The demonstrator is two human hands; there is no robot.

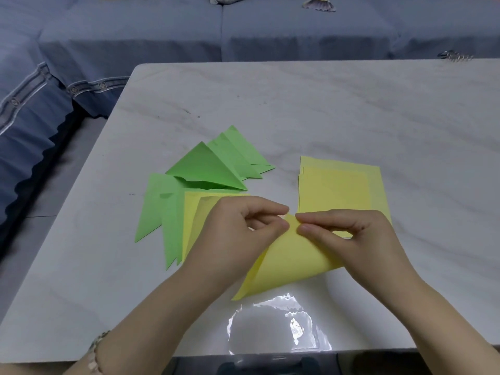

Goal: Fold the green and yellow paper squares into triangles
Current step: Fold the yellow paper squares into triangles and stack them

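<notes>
A yellow paper square (286, 263) lies bent over on itself at the table's front middle, its fold still rounded. My left hand (238, 228) and my right hand (349, 234) both pinch its meeting corners together at the top. Several folded green triangles (211, 169) lie fanned out to the left and behind. Folded yellow triangles (193, 215) sit partly under my left hand. A stack of flat yellow squares (341, 188) rests behind my right hand.
The white marble-pattern table (324, 109) runs wide to the back and right. A blue-covered sofa (162, 36) stands beyond its far edge and along the left. A small metal object (454, 56) lies at the far right edge.
</notes>
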